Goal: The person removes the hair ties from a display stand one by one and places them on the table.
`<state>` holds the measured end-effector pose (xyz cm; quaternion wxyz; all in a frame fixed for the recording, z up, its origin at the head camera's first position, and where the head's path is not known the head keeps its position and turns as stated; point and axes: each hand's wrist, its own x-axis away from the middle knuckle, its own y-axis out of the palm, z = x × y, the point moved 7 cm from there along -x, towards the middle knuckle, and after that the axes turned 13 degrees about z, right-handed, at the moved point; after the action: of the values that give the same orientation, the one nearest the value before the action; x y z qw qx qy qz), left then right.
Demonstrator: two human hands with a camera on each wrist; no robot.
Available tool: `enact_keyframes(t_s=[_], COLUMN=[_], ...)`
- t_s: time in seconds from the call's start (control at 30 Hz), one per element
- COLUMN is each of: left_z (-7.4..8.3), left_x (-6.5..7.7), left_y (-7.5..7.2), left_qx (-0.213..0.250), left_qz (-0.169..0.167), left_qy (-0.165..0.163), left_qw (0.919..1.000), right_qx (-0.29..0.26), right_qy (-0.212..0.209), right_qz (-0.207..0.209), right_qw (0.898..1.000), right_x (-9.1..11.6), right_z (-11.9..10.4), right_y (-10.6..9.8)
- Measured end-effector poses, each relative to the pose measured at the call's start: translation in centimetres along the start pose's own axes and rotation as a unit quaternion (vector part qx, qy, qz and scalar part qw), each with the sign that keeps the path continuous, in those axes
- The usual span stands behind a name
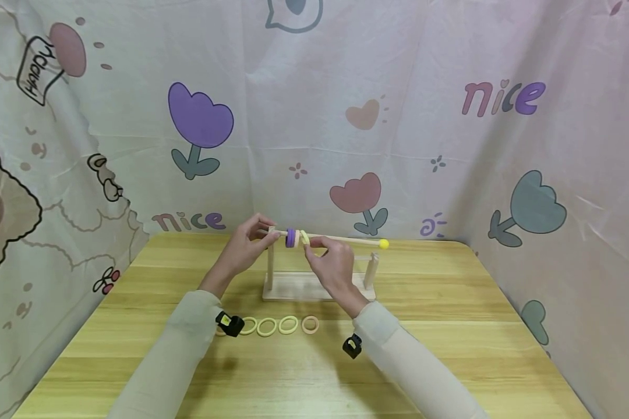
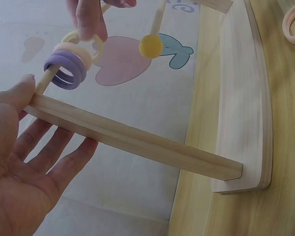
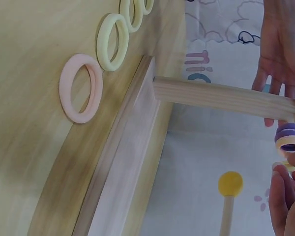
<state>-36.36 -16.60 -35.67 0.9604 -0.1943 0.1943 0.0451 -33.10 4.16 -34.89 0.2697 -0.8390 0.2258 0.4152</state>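
My left hand (image 1: pixel 248 244) grips the top of the tall left post (image 2: pixel 137 137) of a wooden rack, thumb on the near side and fingers behind. From that post a thin rod (image 1: pixel 340 238) runs right to a yellow ball (image 1: pixel 384 244). Purple hair ties (image 2: pixel 66 69) and a peach hair tie (image 1: pixel 296 238) hang on the rod near the post. Just right of them, my right hand (image 1: pixel 334 263) pinches a pale yellow hair tie (image 1: pixel 305 237) around the rod, between thumb and fingers.
A lower rod with its own yellow ball (image 3: pixel 230 184) comes from the shorter right post (image 1: pixel 371 271). The rack's base (image 1: pixel 299 286) stands on the wooden table (image 1: pixel 430 326). In front lies a row of several yellow hair ties (image 1: pixel 267 327) and a peach one at right (image 1: pixel 310 325).
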Motion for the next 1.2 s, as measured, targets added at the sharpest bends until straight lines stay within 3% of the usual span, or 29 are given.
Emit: enact_keyframes(t_s=[0.87,1.2], left_z=[0.2,0.0], left_x=[0.1,0.0], left_y=[0.0,0.0], left_qx=[-0.002,-0.006], left_qz=[0.003,0.005], left_qy=[-0.003,-0.001], left_qw=[1.0,1.0], right_qx=[-0.026,-0.049], right_qy=[-0.029,-0.01], right_qz=[0.071,0.073], right_qw=[0.997,0.996], right_x=[0.0,-0.2], right_z=[1.7,2.6], right_y=[-3.1,-4.0])
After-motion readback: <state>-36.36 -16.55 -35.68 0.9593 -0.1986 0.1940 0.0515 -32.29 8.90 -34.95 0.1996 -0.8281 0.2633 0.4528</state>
